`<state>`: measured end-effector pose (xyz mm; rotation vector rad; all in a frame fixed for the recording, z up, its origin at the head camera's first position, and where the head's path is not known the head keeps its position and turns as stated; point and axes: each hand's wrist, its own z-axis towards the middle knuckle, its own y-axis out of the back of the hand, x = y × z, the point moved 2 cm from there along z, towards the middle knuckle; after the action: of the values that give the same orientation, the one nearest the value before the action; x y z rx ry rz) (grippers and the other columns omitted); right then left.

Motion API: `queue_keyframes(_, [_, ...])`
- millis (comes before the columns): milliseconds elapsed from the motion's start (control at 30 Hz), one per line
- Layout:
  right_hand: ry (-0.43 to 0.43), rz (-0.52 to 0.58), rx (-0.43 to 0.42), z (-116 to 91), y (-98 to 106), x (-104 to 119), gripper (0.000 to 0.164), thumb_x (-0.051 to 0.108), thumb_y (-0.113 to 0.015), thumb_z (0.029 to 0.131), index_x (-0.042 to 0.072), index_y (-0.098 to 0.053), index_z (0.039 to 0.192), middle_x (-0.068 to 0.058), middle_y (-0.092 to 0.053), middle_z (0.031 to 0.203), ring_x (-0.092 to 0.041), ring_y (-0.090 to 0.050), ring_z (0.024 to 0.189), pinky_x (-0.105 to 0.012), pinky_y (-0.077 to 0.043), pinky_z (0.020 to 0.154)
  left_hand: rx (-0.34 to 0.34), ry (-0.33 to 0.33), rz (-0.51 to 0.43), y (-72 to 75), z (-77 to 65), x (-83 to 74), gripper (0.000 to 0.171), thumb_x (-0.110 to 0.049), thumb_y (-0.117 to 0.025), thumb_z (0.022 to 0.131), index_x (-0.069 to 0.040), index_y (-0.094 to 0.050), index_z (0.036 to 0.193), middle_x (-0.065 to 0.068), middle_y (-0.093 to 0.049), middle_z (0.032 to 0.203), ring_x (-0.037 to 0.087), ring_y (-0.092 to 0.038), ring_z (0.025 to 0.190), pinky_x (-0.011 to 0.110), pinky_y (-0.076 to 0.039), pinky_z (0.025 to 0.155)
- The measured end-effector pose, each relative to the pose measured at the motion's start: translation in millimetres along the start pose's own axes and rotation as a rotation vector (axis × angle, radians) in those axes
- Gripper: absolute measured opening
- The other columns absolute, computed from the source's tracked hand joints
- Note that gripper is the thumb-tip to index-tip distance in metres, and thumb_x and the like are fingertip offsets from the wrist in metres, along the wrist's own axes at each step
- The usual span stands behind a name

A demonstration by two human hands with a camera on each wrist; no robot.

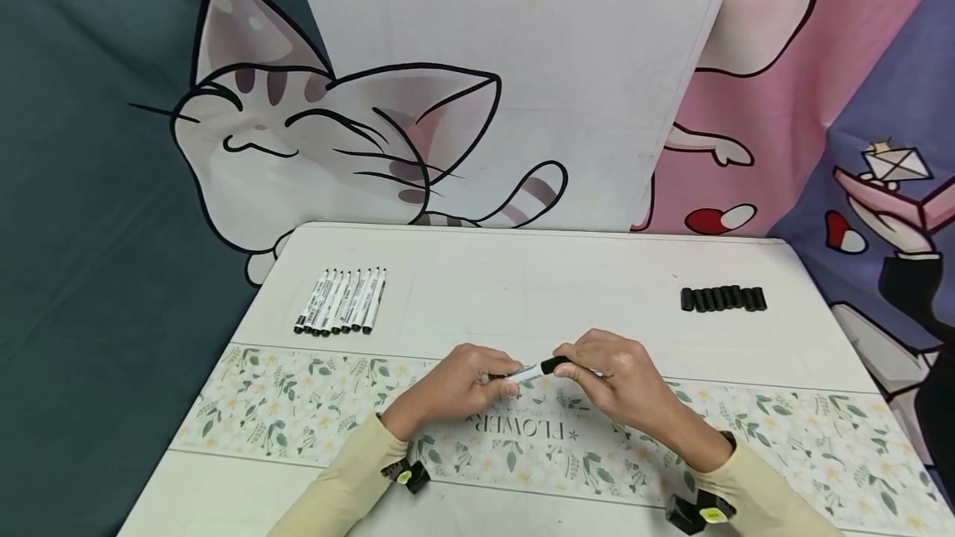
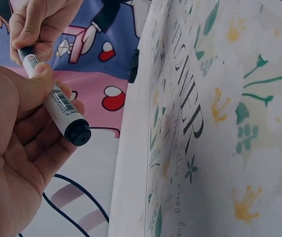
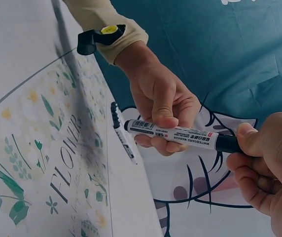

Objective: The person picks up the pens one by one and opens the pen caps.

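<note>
A whiteboard marker (image 3: 190, 137) with a white printed barrel is held between both hands above the flowered band of the table. My left hand (image 1: 466, 384) pinches the barrel with thumb and fingers; in the left wrist view its black end plug (image 2: 78, 133) points toward the camera. With thumb and fingers, my right hand (image 1: 615, 375) grips the black cap (image 3: 228, 143) at the other end. The cap sits against the barrel, with no gap visible between them.
Several capless white markers (image 1: 341, 302) lie in a row at the table's far left. A row of several black caps (image 1: 724, 298) lies at the far right. The table (image 1: 522, 272) ends at a cartoon-printed curtain (image 1: 597, 65) behind.
</note>
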<state>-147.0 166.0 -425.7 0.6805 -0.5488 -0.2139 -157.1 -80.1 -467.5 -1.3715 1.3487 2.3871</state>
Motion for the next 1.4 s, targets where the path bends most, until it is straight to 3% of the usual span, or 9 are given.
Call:
queue_keyframes(333, [0.017,0.012,-0.011,-0.4,-1.8,-0.9,0.025,0.030,-0.066,0.100,0.009,-0.081,0.102,0.006,-0.075,0.087,-0.007,-0.066,0.078,-0.015,-0.046,0.065,0.022,0.008,0.006,1.6,1.9,2.0,0.034,-0.019,-0.070,0.097,-0.003,-0.071,0.127,0.006,-0.077,0.103,0.003,-0.051,0.063,0.015,-0.040,0.059])
queue_keyframes(600, [0.036,0.019,-0.016,0.2,-2.6,-0.9,0.027,0.030,-0.064,0.101,0.008,-0.081,0.103,0.005,-0.075,0.086,-0.007,-0.065,0.076,-0.015,-0.046,0.065,0.061,0.000,-0.043,1.9,2.7,4.6,0.034,-0.019,-0.069,0.099,-0.003,-0.069,0.129,0.009,-0.077,0.105,0.001,-0.054,0.066,0.014,-0.043,0.061])
queue_keyframes(1000, [0.048,0.007,-0.003,-0.3,-2.4,-2.5,0.034,0.034,-0.060,0.103,0.006,-0.081,0.103,0.004,-0.074,0.085,-0.008,-0.064,0.077,-0.017,-0.047,0.066,0.087,-0.026,-0.039,4.0,3.8,6.3,0.037,-0.022,-0.067,0.100,0.000,-0.068,0.130,0.007,-0.077,0.105,0.000,-0.056,0.069,0.014,-0.045,0.064])
queue_keyframes(1167, [0.069,-0.012,0.000,0.5,-2.0,-2.4,0.033,0.032,-0.058,0.104,0.007,-0.080,0.103,0.003,-0.075,0.088,-0.011,-0.067,0.080,-0.018,-0.051,0.069,0.103,-0.010,-0.073,5.8,4.0,6.3,0.035,-0.021,-0.066,0.100,-0.003,-0.069,0.130,0.008,-0.077,0.107,0.005,-0.063,0.073,0.015,-0.049,0.068])
queue_keyframes(1400, [0.087,-0.001,-0.007,2.2,-0.2,2.2,0.028,0.027,-0.062,0.103,0.006,-0.080,0.107,0.000,-0.078,0.093,-0.011,-0.068,0.078,-0.015,-0.051,0.066,0.049,-0.002,-0.069,10.0,-0.8,2.7,0.030,-0.017,-0.068,0.099,-0.004,-0.072,0.126,0.009,-0.078,0.105,-0.002,-0.063,0.076,0.019,-0.052,0.067])
